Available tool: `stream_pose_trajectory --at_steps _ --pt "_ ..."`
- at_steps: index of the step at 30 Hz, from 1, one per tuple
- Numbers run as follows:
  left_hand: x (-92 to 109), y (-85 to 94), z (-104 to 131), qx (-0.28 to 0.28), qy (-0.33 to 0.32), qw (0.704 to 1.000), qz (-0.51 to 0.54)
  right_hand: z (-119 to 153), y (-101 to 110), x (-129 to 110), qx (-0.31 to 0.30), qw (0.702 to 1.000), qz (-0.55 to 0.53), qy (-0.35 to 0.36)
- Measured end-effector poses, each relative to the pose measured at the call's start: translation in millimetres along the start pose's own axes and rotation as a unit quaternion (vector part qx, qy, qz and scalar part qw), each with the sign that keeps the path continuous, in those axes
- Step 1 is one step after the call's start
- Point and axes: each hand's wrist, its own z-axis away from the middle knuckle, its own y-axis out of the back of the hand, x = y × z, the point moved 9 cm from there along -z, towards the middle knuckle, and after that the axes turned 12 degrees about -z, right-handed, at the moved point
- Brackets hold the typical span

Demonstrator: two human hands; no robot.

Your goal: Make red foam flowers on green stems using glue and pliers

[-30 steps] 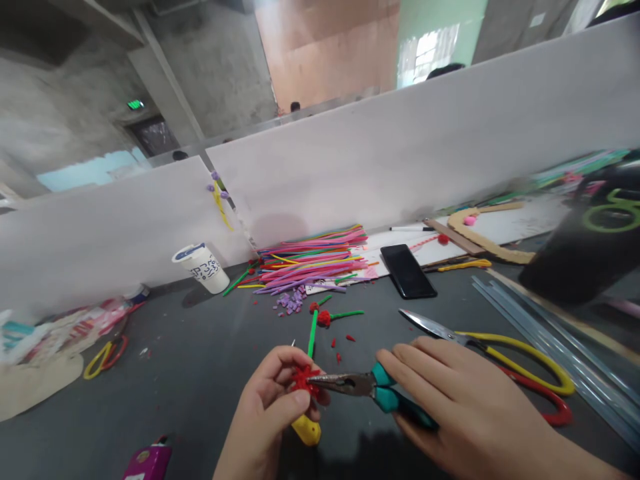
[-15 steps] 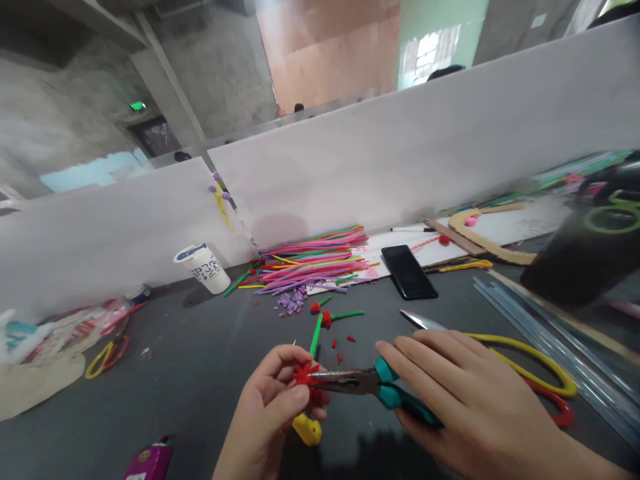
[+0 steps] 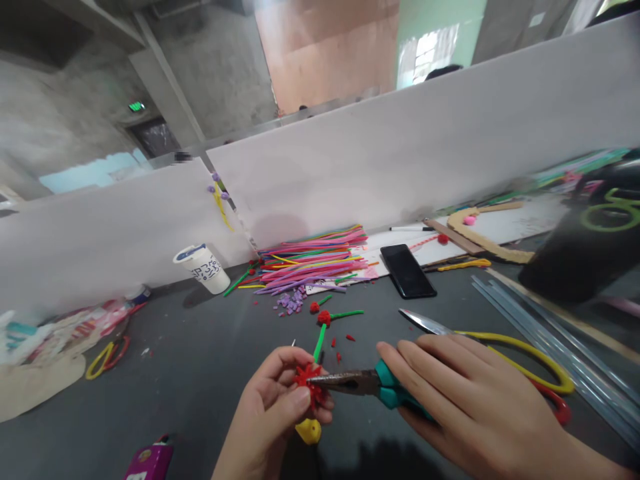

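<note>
Flower-head [image 3: 316,396] of short red spikes, pinched between the thumb and fingers of the left hand [image 3: 273,393]. By the right hand [image 3: 450,387] the teal handles of needle-nose pliers [image 3: 357,383] are enclosed. The flower-head is held to the left of the right hand; the pliers' long axis is laid almost crosswise, with the tips brought to its middle (whether anything is gripped there cannot be told). A green stem [image 3: 320,341] is directed away from the person, across that axis. Below the left hand a yellow object [image 3: 309,431] is partly hidden. Scissors [image 3: 427,323], partly covered by the right hand, are laid on the worktop [image 3: 210,373]. Farther off are placed two red flowers [image 3: 325,318], red clippings [image 3: 351,338], lilac bits [image 3: 291,301], a bundle of coloured stems [image 3: 315,263] and a phone [image 3: 408,270]. Dark lettering is borne by the white cup [image 3: 213,273] and small markings by the purple box [image 3: 150,461]; neither can be read, and no brand is made out.
</note>
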Motion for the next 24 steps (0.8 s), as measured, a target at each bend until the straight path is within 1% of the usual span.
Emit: stream_pose_trajectory --at_steps 5,9,11,14,16,19,21,24 --pt "-0.9 -1.2 -2.6 -0.002 0.002 1.0 0.005 3.1 -2.8 -3.3 -0.015 1.0 0.019 0.009" --pt "-3.6 3.3 -5.9 0.0 -0.003 1.0 -0.012 0.4 -4.3 -2.5 -0.023 1.0 0.017 -0.004" --pt "-5.4 6.3 -7.3 -0.001 -0.005 1.0 -0.015 -3.6 -1.9 0.3 -0.013 1.0 0.006 -0.018" --pt "-5.2 10.4 -7.8 0.003 -0.01 1.0 0.005 -9.2 6.1 10.1 0.013 0.998 -0.031 -0.058" --pt "-1.4 13.2 -6.5 0.016 -0.022 1.0 0.01 -10.8 12.6 16.9 0.03 0.994 -0.059 -0.083" --pt "4.9 14.2 -2.6 0.032 -0.032 0.999 0.0 -9.8 17.1 23.4 0.029 0.987 -0.103 -0.116" --pt "6.4 13.0 0.0 0.038 -0.026 0.999 -0.005 -8.7 18.1 23.4 0.026 0.984 -0.12 -0.128" --pt "8.4 11.4 3.0 0.049 -0.023 0.998 -0.01 -9.5 19.5 19.1 0.028 0.984 -0.122 -0.123"
